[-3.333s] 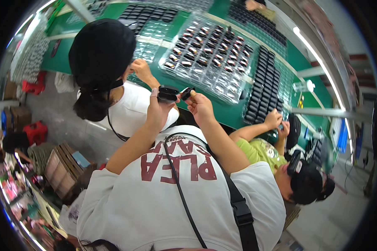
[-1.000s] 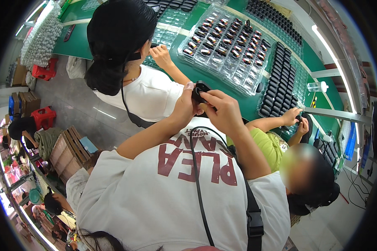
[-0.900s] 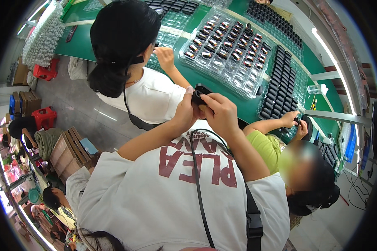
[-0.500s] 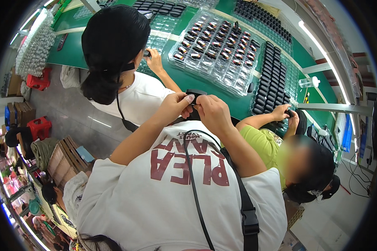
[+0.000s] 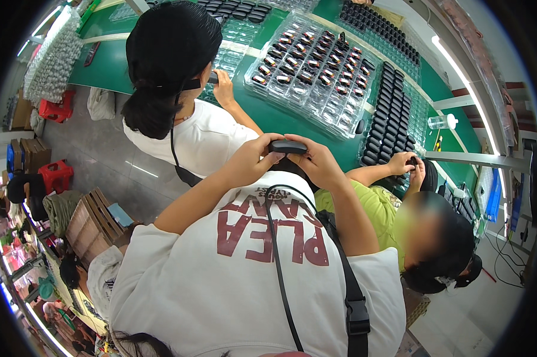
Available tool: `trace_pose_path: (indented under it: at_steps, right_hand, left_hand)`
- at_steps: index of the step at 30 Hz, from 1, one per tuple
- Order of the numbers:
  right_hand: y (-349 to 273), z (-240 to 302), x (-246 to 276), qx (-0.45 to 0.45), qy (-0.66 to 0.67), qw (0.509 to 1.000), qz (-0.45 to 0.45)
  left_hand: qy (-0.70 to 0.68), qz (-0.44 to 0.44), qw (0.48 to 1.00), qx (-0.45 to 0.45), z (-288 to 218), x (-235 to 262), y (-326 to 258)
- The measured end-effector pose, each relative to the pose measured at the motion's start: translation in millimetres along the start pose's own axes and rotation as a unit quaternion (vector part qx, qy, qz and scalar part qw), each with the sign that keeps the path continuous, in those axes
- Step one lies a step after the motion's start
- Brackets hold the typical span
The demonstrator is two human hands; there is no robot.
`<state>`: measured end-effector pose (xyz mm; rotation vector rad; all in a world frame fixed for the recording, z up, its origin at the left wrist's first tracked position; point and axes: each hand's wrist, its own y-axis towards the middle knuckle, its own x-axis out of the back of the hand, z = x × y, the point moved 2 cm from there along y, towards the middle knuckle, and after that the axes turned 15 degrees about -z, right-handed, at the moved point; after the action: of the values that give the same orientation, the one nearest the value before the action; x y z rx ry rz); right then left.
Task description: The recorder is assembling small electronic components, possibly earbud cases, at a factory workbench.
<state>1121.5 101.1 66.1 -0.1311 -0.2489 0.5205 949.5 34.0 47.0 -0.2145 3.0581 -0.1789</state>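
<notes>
- One black case (image 5: 287,146) lies level before our chest, near the table (image 5: 271,116); seconds ago it looked unfolded, now closed, so we judge its halves joined.
- Two hands: our left hand (image 5: 249,159) and right hand (image 5: 323,162), fingers narrow, pinch its opposite ends.
- One bottle (image 5: 442,122); countless black parts (image 5: 325,78).
</notes>
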Motion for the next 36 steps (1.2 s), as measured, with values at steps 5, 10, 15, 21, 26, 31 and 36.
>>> trace_pose_path:
  at_steps: [5, 10, 15, 21, 26, 31, 36]
  right_hand:
    - [-7.7, 16.4, -5.2, 0.215, -0.219, 0.949, -0.067]
    - [-11.5, 14.8, -10.8, 0.310, -0.223, 0.916, -0.121]
    - [-13.7, 11.4, -18.9, 0.341, -0.195, 0.902, -0.178]
    - [7.9, -22.7, -16.9, -0.111, 0.196, 0.972, -0.065]
    - [16.0, -37.1, -13.6, -0.156, 0.276, 0.947, 0.050]
    - [33.5, -47.6, -5.0, -0.237, 0.337, 0.911, 0.030]
    - [44.4, -24.6, 3.5, -0.098, 0.186, 0.978, -0.009]
  left_hand:
    - [0.204, -0.034, 0.961, -0.186, -11.5, 3.1, -2.4]
    - [0.169, -0.061, 0.949, -0.259, -7.7, 1.5, -3.3]
    - [0.143, -0.068, 0.940, -0.301, -1.4, 4.8, -2.4]
    - [-0.103, 0.015, 0.994, 0.025, 9.6, 11.7, 10.1]
    - [-0.047, -0.016, 0.997, 0.059, 7.7, 16.1, 10.7]
    - [-0.025, -0.045, 0.993, 0.102, 11.4, 15.4, 17.0]
    - [-0.040, -0.065, 0.992, 0.101, 15.3, 8.3, 27.0]
